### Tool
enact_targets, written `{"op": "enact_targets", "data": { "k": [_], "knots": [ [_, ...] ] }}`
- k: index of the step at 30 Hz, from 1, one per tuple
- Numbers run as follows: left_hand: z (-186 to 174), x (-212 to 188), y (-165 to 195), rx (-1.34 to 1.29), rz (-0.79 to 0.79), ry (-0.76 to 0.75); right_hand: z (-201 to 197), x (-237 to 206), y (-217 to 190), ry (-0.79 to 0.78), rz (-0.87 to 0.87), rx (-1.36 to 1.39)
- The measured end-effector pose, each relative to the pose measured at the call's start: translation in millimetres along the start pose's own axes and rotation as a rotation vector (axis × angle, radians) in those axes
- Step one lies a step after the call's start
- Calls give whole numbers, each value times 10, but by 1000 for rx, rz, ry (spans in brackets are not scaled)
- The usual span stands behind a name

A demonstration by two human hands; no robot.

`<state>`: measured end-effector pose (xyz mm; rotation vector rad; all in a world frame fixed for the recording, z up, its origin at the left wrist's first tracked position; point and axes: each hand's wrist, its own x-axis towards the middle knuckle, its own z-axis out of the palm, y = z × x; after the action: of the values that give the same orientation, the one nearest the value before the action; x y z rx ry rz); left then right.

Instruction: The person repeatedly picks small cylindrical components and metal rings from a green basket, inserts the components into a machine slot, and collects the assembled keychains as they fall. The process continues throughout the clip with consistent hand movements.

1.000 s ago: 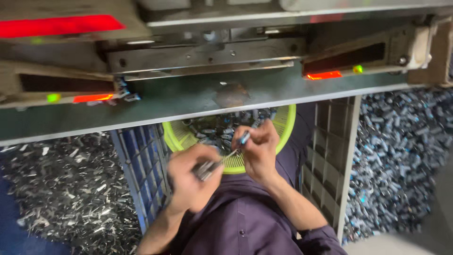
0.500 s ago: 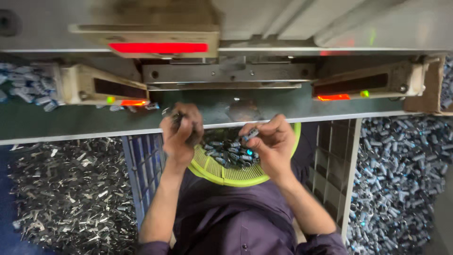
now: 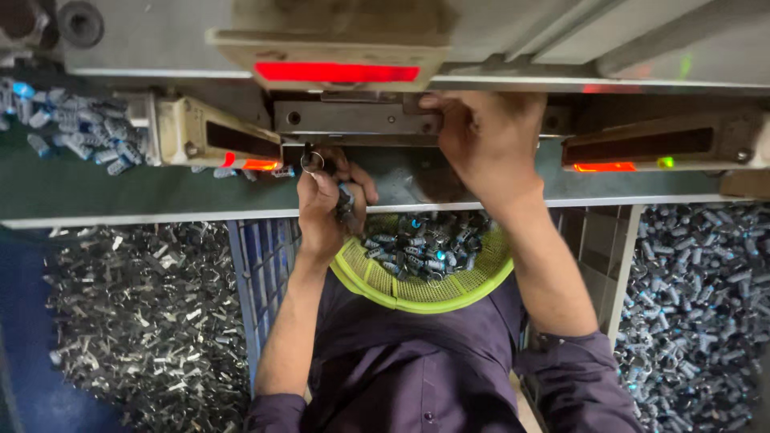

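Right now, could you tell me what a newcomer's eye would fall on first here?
Probably the glowing red bar on the machine at top centre, with the right hand reaching up just beside it. Below, a yellow-green basket of small metal parts sits in the person's lap, the left hand at its rim holding small parts.

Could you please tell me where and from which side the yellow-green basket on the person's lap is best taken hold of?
Probably the bare near rim of the basket, taken from the person's side. Small metal parts fill its bowl, and the bench edge covers its far side.
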<state>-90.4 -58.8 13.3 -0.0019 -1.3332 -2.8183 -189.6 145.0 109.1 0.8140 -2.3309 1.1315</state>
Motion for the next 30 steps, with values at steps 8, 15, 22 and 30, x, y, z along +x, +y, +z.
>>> {"op": "enact_targets", "data": {
  "k": [8,15,22,30],
  "knots": [
    [68,-382,14,-345,-184,24,-40,-634,-661,70,5,-16],
    [345,-631,-95,170,-102,-189,213,-1208,-776,-145,399,382],
    [531,-607,11,266,116,-212,47,-1267,-720,-75,394,329],
    [408,-645,60,1007,521,-145,216,-1722,-647,-32,843,784]
  ]
}}
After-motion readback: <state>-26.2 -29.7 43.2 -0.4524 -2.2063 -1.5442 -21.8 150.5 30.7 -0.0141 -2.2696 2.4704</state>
